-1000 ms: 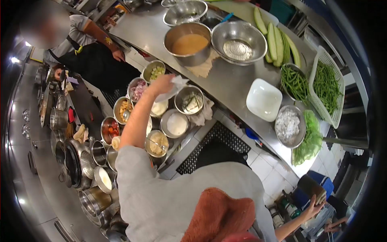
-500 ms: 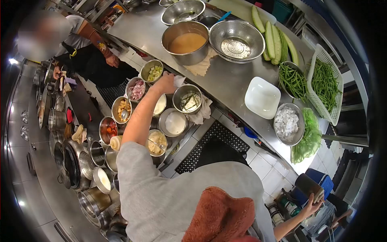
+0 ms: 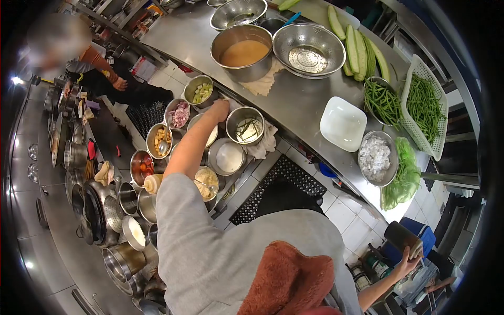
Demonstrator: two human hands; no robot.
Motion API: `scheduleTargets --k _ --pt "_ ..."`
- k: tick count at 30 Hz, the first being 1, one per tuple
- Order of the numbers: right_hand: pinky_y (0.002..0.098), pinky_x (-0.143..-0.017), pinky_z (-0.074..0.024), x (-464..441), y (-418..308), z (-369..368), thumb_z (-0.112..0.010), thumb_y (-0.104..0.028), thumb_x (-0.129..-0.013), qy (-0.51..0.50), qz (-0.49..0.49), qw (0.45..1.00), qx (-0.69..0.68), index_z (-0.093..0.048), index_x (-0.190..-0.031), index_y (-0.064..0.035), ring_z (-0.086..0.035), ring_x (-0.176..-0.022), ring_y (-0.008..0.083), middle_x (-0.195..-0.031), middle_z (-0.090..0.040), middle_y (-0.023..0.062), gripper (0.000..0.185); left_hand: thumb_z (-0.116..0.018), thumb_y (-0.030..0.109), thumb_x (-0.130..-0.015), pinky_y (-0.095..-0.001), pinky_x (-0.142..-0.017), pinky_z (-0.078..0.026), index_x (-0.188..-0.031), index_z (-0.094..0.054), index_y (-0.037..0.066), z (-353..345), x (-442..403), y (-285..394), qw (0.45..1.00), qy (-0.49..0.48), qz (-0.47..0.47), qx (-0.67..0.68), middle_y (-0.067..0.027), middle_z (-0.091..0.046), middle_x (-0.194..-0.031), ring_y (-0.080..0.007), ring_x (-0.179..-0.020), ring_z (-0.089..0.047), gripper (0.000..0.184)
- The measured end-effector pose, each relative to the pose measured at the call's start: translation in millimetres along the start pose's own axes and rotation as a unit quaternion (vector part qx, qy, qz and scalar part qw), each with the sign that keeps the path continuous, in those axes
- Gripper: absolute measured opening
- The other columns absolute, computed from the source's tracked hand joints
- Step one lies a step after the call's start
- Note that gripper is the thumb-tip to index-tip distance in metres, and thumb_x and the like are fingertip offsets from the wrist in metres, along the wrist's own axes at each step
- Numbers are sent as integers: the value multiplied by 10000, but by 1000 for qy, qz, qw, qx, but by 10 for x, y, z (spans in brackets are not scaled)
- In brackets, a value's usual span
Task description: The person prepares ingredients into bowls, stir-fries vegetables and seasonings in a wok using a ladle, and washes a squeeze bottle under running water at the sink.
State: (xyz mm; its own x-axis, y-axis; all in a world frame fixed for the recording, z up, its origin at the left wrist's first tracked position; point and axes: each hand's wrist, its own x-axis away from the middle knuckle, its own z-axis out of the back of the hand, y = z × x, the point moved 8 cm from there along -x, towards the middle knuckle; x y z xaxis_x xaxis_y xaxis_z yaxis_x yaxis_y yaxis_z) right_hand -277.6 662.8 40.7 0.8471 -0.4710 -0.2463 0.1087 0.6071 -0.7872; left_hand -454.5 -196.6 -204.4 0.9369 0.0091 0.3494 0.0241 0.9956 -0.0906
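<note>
My left hand (image 3: 219, 109) reaches over the cluster of metal containers, closed, with a bit of white cloth showing at its far side. Around it are a bowl of chopped green pieces (image 3: 201, 92), a bowl of chopped purple onion (image 3: 179, 114) and a pot with white contents and dark green strips (image 3: 249, 128). Under my wrist is a container of white contents (image 3: 212, 135), partly hidden by the arm. At the lower right, my right hand (image 3: 408, 264) grips the end of a dark cylindrical container (image 3: 400, 235).
The steel counter (image 3: 299, 113) holds a pot of brown liquid (image 3: 244, 53), a colander (image 3: 308, 52), a white dish (image 3: 343, 124), green beans (image 3: 382, 102) and a bowl of white lumps (image 3: 375, 158). Another person (image 3: 102, 81) stands at the upper left. Pots line the left side.
My left hand has lowered among the containers, and less of the white cloth shows. My right hand keeps its grip. The other person has shifted, and their visible hand is farther left.
</note>
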Motion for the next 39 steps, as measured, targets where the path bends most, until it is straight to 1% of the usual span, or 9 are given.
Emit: scheduleTargets --k 4,7,9,18,23,27,31,33,39 --pt "332 -958 -403 -5 7 2 -693 -224 -848 6 -11 1000 -14 -466 -1292 33 -527 -1068 198 -1190 -552 126 561 -593 123 -772 -419 -886 -496 -1016 -630 3 442 241 201 1000 -30 -4 -4 -236 -653 -991 -351 -985 -629 274" --pt "329 -971 -388 -18 -25 23 -691 -224 -849 6 -1 999 37 -453 -1301 39 -521 -1069 199 -1186 -548 125 574 -644 89 -698 -438 -908 -460 -1163 -546 7 337 192 72 999 -5 41 22 -263 -644 -986 -387 -1018 -604 482" --pt "325 -975 -383 -42 -6 -17 -694 -230 -847 -4 -6 1000 21 -451 -1304 40 -518 -1078 199 -1198 -544 128 584 -649 158 -715 -475 -956 -426 -1222 -494 5 -277 67 23 976 -211 7 46 -316 -604 -1033 -399 -1121 -546 552" --pt "326 -983 -375 -39 -38 -38 -692 -243 -848 2 1 999 33 -453 -1304 41 -517 -1089 200 -1208 -544 127 588 -640 228 -773 -508 -1037 -355 -1249 -401 -89 -235 -146 -76 999 -17 24 35 -442 -359 -1279 -591 -1201 -365 620" --pt "329 -981 -381 -46 -37 -68 -693 -248 -847 -6 18 999 51 -460 -1301 39 -524 -1084 205 -1205 -548 127 585 -551 192 -802 -542 -1053 -307 -1167 -502 -126 267 65 117 991 -104 -34 73 -378 -493 -1201 -528 -1228 -392 487" --pt "338 -981 -388 -40 60 -28 -689 -244 -854 6 17 999 26 -461 -1296 40 -532 -1078 207 -1205 -547 134 574 -520 186 -795 -524 -1079 -259 -1065 -602 -98 -250 -209 -82 981 -196 3 10 -322 -571 -1138 -459 -1228 -434 400" --pt "335 -974 -400 -4 44 -41 -683 -233 -862 -3 -2 1000 7 -454 -1299 42 -533 -1078 204 -1214 -537 135 564 -508 169 -771 -492 -1061 -297 -955 -668 -63 3 12 6 988 -140 -48 42 -321 -605 -1051 -444 -1139 -514 337" --pt "327 -957 -417 21 60 -33 -674 -217 -870 4 -21 1000 -4 -447 -1304 45 -530 -1080 200 -1226 -526 135 555 -581 254 -790 -448 -871 -470 -995 -650 -56 109 108 -23 978 -10 -65 196 -292 -625 -1024 -387 -1003 -609 378" --pt "318 -959 -409 -55 105 -72 -673 -236 -873 -20 3 1000 16 -443 -1307 43 -517 -1087 195 -1219 -523 136 565 -621 167 -738 -421 -844 -469 -933 -704 42 109 -116 -56 981 -70 10 179 -242 -655 -938 -366 -967 -616 245"
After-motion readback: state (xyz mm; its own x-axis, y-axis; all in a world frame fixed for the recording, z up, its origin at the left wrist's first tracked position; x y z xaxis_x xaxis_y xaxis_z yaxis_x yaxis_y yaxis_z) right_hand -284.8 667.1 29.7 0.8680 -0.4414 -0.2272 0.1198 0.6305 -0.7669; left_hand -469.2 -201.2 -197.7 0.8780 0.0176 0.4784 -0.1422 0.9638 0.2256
